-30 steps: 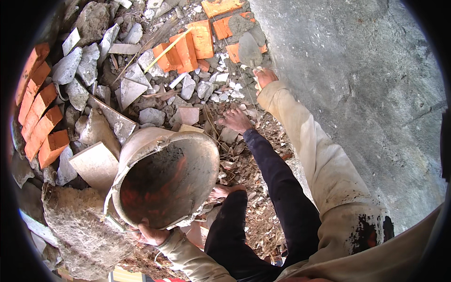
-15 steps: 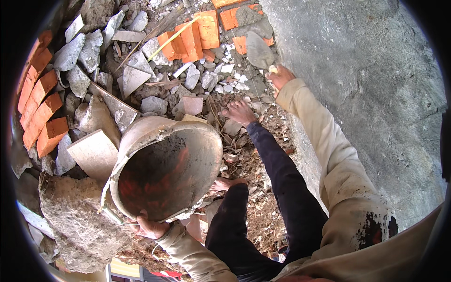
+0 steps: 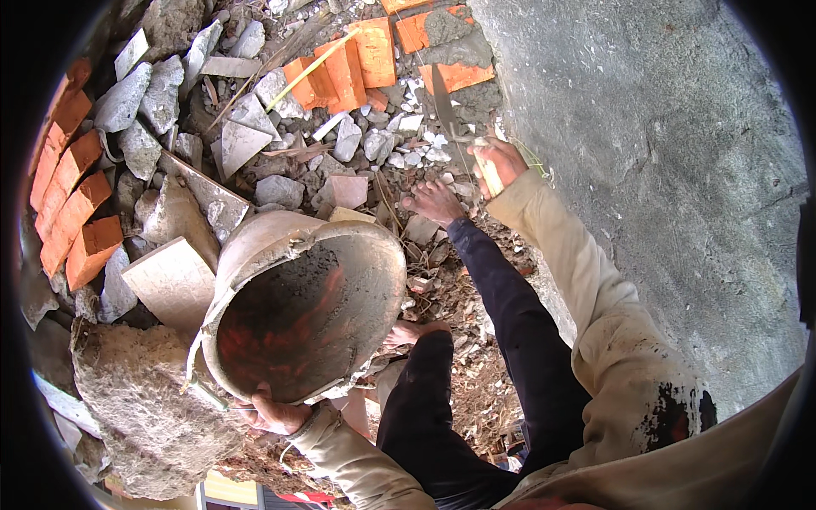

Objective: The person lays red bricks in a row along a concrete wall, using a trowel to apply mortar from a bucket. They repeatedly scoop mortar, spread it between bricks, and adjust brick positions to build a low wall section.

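My left hand (image 3: 278,412) grips the lower rim of a tilted, dirty bucket (image 3: 255,242), whose inside is coated with grey and reddish residue. Out ahead at the right, my right hand (image 3: 501,161) is closed on the pale handle of a trowel (image 3: 442,99), its narrow-looking blade pointing up toward orange bricks (image 3: 455,76) smeared with grey mortar. A thin string runs past the blade, and some thin green strands lie beside the hand. My bare feet (image 3: 433,204) rest on the rubble between bucket and wall.
A grey plastered wall or slab (image 3: 654,170) fills the right side. Loose orange bricks (image 3: 344,72) with a thin yellow strip lie at the top; more stand stacked (image 3: 72,204) at the left. Broken concrete (image 3: 161,106), tile pieces (image 3: 170,285) and a large rough block (image 3: 144,408) surround the bucket.
The trowel blade has turned from face-up to nearly edge-on and shifted slightly left; my right hand has come lower, toward me. The bucket stays about the same.
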Demonstrator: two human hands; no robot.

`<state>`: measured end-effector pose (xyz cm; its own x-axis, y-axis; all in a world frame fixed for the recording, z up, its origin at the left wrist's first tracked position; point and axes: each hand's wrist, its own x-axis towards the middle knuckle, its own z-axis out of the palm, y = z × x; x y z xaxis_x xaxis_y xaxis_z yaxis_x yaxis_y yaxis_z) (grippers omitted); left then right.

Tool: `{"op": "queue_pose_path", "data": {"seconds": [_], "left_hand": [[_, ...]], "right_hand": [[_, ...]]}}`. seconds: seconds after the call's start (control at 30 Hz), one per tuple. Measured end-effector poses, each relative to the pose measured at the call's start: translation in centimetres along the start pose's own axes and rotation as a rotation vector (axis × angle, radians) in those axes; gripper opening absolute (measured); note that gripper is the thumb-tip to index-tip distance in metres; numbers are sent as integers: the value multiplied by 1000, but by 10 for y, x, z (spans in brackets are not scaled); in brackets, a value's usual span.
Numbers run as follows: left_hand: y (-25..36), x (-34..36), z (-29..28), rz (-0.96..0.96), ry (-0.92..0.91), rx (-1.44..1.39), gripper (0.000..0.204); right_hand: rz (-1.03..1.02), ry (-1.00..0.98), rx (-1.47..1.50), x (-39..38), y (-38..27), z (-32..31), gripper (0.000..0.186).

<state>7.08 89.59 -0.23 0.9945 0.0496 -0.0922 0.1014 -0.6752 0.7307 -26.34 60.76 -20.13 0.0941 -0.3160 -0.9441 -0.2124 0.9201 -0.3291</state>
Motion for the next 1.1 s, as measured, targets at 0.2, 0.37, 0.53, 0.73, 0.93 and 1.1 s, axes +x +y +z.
{"op": "queue_pose_path", "data": {"seconds": [0.2,0.37,0.53,0.73,0.93,1.1], "left_hand": [[5,-5,10,86,-51,-42,43],[11,-5,17,-13,54,23,41],[3,4,6,6,0,24,38],[12,-8,15,-23,-4,-69,38],[1,-2,1,-5,-84,-75,38],[8,-1,9,24,-143,-96,39]], "right_hand": [[-433,788,-1119,36,38,-36,36],[-281,922,-1182,71,45,-24,37],[-554,814,-836,78,59,19,40],[-472,696,-932,69,28,46,45],[-505,625,-1058,46,31,-1,44],[-422,447,-1141,99,15,-45,37]]}}
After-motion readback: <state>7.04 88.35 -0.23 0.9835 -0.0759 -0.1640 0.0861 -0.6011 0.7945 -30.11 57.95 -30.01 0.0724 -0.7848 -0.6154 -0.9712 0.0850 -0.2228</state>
